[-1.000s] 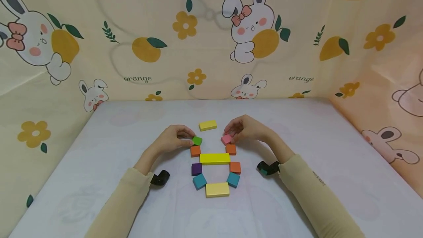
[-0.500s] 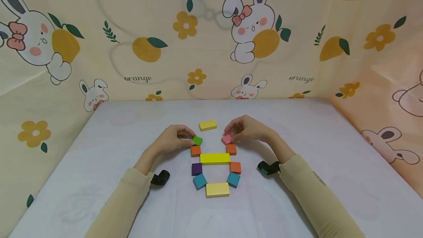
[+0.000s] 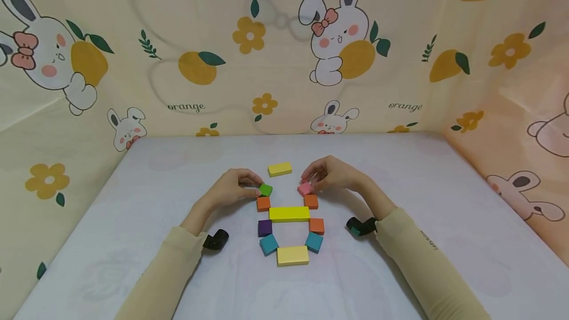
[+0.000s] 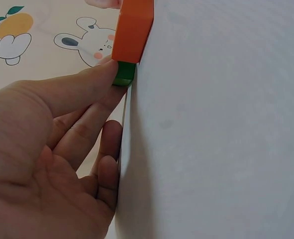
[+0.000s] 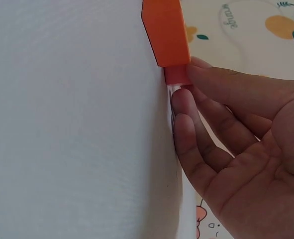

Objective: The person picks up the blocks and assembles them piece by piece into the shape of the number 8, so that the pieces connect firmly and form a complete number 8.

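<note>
In the head view my left hand [image 3: 231,186] pinches a green block [image 3: 265,190] between thumb and fingers, at the far end of the left column of blocks. Opposite it, my right hand [image 3: 333,174] pinches a pink block [image 3: 304,189], which sits tilted. Just nearer stand two orange blocks, the left one [image 3: 263,204] and the right one [image 3: 311,202]. The left wrist view shows the green block [image 4: 124,73] partly hidden behind an orange block [image 4: 133,32]. Likewise, in the right wrist view an orange block [image 5: 166,35] covers much of the pink block [image 5: 177,74].
A long yellow block [image 3: 289,214] lies between the columns. Nearer are a purple block [image 3: 264,228], another orange block [image 3: 316,226], two blue blocks [image 3: 268,244] and a pale yellow block [image 3: 292,256]. One more yellow block [image 3: 279,169] lies beyond the hands on the white table [image 3: 382,285].
</note>
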A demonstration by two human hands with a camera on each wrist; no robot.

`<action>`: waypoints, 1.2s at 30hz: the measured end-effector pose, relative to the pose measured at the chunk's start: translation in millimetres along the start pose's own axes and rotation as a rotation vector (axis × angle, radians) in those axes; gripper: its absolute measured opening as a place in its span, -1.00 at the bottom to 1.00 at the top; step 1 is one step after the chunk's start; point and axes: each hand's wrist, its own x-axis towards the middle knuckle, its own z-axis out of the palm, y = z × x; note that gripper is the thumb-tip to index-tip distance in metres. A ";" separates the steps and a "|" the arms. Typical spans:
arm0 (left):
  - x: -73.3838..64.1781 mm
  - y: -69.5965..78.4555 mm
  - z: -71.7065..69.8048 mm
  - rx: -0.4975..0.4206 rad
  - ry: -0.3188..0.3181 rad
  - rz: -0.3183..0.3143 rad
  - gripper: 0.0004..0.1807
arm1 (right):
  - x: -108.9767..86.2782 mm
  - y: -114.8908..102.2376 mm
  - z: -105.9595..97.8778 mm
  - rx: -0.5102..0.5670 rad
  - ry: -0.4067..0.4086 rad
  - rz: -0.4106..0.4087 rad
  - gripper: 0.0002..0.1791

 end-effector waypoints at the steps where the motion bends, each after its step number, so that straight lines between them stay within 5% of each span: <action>1: -0.1 0.2 -0.2 -0.001 0.000 0.000 -0.73 | 0.1 0.2 0.1 0.002 -0.002 -0.001 -0.66; 36: -0.9 0.7 1.1 -0.004 0.000 0.006 -0.74 | 1.0 2.5 0.2 0.004 -0.002 0.019 -0.66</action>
